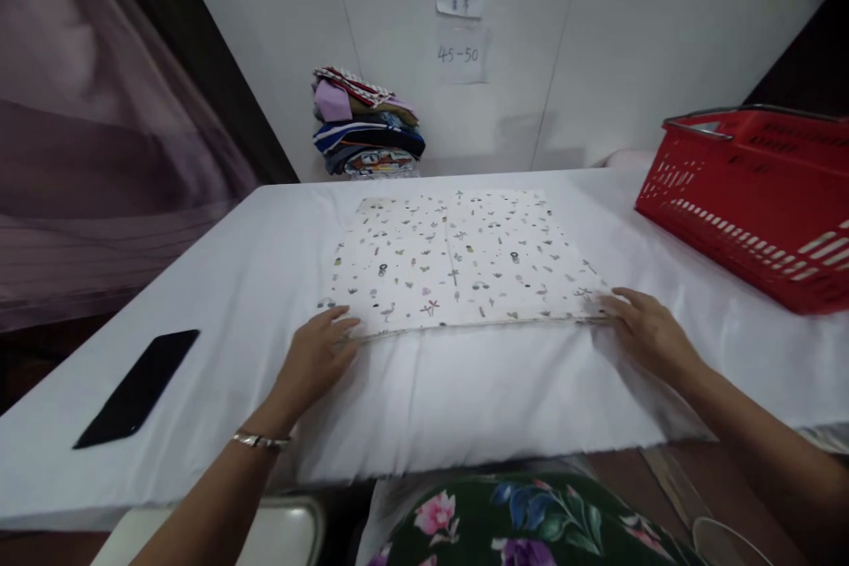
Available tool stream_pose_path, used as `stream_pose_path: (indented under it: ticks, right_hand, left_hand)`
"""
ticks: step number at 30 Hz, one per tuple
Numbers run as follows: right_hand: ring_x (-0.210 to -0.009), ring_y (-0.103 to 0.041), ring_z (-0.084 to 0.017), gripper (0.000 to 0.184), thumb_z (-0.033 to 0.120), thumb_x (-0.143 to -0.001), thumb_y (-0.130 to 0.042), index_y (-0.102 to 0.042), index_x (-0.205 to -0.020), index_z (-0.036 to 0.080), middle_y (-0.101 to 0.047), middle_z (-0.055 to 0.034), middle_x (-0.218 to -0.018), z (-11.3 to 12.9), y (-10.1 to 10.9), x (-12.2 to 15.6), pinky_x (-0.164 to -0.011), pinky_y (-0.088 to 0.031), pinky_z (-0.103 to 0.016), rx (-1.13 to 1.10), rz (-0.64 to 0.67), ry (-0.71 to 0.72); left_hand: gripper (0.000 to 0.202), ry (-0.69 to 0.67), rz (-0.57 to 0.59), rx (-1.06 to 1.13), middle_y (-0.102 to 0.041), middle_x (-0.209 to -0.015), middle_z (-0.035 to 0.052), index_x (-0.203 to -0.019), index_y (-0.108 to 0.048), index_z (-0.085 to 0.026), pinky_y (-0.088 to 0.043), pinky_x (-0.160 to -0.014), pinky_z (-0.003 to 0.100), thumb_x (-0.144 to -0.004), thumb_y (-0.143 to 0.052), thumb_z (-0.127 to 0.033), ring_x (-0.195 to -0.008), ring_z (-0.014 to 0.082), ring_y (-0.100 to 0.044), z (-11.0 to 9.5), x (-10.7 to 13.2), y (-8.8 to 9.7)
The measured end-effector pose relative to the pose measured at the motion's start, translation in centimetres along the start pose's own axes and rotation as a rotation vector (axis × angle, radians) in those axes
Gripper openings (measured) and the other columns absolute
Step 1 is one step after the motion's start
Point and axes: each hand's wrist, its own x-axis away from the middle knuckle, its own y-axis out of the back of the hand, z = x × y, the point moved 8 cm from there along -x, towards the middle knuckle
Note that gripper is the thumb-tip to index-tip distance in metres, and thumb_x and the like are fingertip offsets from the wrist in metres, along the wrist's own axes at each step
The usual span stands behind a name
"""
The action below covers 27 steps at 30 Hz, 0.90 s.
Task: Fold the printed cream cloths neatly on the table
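A folded white cloth with small printed figures point(457, 256) lies flat in the middle of a table under a white sheet point(218, 283). My left hand point(322, 354) pinches the cloth's near left corner, fingers curled at its edge. My right hand point(646, 332) grips the near right corner the same way, thumb on top. Both hands rest at the cloth's front edge, a bracelet on the left wrist.
A red plastic basket point(756, 203) stands at the right. A black phone point(136, 389) lies near the left front edge. A stack of folded cloths point(364, 128) sits against the back wall under paper notes point(461, 22). A chair seat shows below.
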Motion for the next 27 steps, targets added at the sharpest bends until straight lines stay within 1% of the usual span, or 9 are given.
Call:
stream_pose_path:
  ticks: [2, 5, 6, 8, 10, 14, 20, 24, 27]
  right_hand:
    - [-0.107, -0.052, -0.026, 0.033, 0.023, -0.086, -0.041, -0.059, -0.112, 0.018, -0.056, -0.0139, -0.116, 2.7, 0.0, -1.3, -0.091, -0.043, -0.042, -0.124, -0.03, 0.123]
    - [-0.102, -0.055, -0.024, 0.027, 0.024, -0.087, -0.044, -0.062, -0.107, 0.021, -0.06, -0.0114, -0.11, 7.2, -0.7, -3.2, -0.086, -0.046, -0.04, -0.261, 0.037, 0.29]
    - [-0.1, -0.055, -0.024, 0.026, 0.024, -0.086, -0.046, -0.063, -0.105, 0.021, -0.061, -0.0112, -0.108, 8.4, -0.9, -3.7, -0.084, -0.046, -0.04, -0.275, 0.057, 0.327]
    - [-0.097, -0.056, -0.025, 0.023, 0.024, -0.086, -0.048, -0.065, -0.101, 0.021, -0.062, -0.0111, -0.104, 10.0, -1.5, -4.4, -0.082, -0.046, -0.04, -0.277, 0.086, 0.372]
    - [-0.093, -0.056, -0.024, 0.021, 0.024, -0.086, -0.049, -0.066, -0.098, 0.021, -0.063, -0.0109, -0.1, 10.8, -2.0, -4.8, -0.08, -0.046, -0.039, -0.265, 0.106, 0.385]
    - [-0.09, -0.055, -0.023, 0.022, 0.025, -0.088, -0.047, -0.066, -0.097, 0.021, -0.062, -0.0101, -0.098, 11.0, -2.8, -4.9, -0.078, -0.046, -0.037, -0.232, 0.117, 0.375]
    - [-0.089, -0.054, -0.022, 0.028, 0.026, -0.092, -0.041, -0.066, -0.1, 0.02, -0.062, -0.01, -0.096, 10.9, -2.8, -4.8, -0.075, -0.046, -0.036, -0.278, 0.085, 0.351]
    - [-0.089, -0.054, -0.022, 0.029, 0.026, -0.093, -0.039, -0.066, -0.101, 0.021, -0.063, -0.0095, -0.096, 10.8, -2.8, -5.0, -0.073, -0.046, -0.035, -0.296, 0.09, 0.338]
    - [-0.086, -0.055, -0.022, 0.03, 0.026, -0.093, -0.038, -0.068, -0.096, 0.02, -0.063, -0.0099, -0.093, 10.8, -2.5, -5.4, -0.072, -0.044, -0.035, -0.247, 0.051, 0.321]
  left_hand:
    - [0.025, -0.118, 0.005, 0.043, -0.061, -0.113, 0.0054, -0.099, -0.064, -0.023, -0.043, -0.093, 0.04, -0.08, -0.051, -0.034, -0.105, 0.0234, -0.055, -4.2, -1.1, -1.1]
    - [0.022, -0.315, 0.086, 0.1, -0.061, -0.108, 0.0043, -0.102, -0.062, -0.023, -0.042, -0.09, 0.037, -0.084, -0.051, -0.031, -0.102, 0.0205, -0.054, -10.5, -2.7, -3.5]
    - [0.021, -0.357, 0.109, 0.109, -0.061, -0.107, 0.0041, -0.102, -0.061, -0.023, -0.042, -0.088, 0.036, -0.085, -0.051, -0.03, -0.102, 0.0202, -0.053, -12.1, -3.1, -4.2]
    - [0.019, -0.408, 0.145, 0.112, -0.06, -0.105, 0.0044, -0.101, -0.061, -0.023, -0.042, -0.086, 0.036, -0.084, -0.053, -0.027, -0.1, 0.02, -0.053, -14.0, -3.8, -5.6]
    - [0.017, -0.438, 0.166, 0.095, -0.06, -0.101, 0.0047, -0.098, -0.062, -0.023, -0.042, -0.083, 0.035, -0.085, -0.053, -0.026, -0.096, 0.0196, -0.052, -14.9, -4.3, -6.5]
    - [0.017, -0.477, 0.152, 0.041, -0.059, -0.094, 0.0053, -0.094, -0.062, -0.022, -0.041, -0.077, 0.034, -0.089, -0.047, -0.026, -0.09, 0.0191, -0.052, -15.2, -4.8, -7.3]
    - [0.025, -0.481, 0.113, 0.005, -0.06, -0.092, 0.0054, -0.097, -0.061, -0.02, -0.041, -0.076, 0.032, -0.093, -0.037, -0.025, -0.087, 0.0182, -0.053, -15.0, -4.8, -7.5]
    - [0.023, -0.483, 0.099, -0.01, -0.061, -0.091, 0.0055, -0.098, -0.06, -0.019, -0.041, -0.077, 0.032, -0.092, -0.039, -0.022, -0.087, 0.0185, -0.053, -15.1, -5.0, -7.4]
    - [0.023, -0.477, 0.043, -0.051, -0.062, -0.092, 0.0054, -0.1, -0.06, -0.019, -0.04, -0.077, 0.033, -0.091, -0.039, -0.02, -0.087, 0.0186, -0.053, -15.2, -5.7, -6.8]
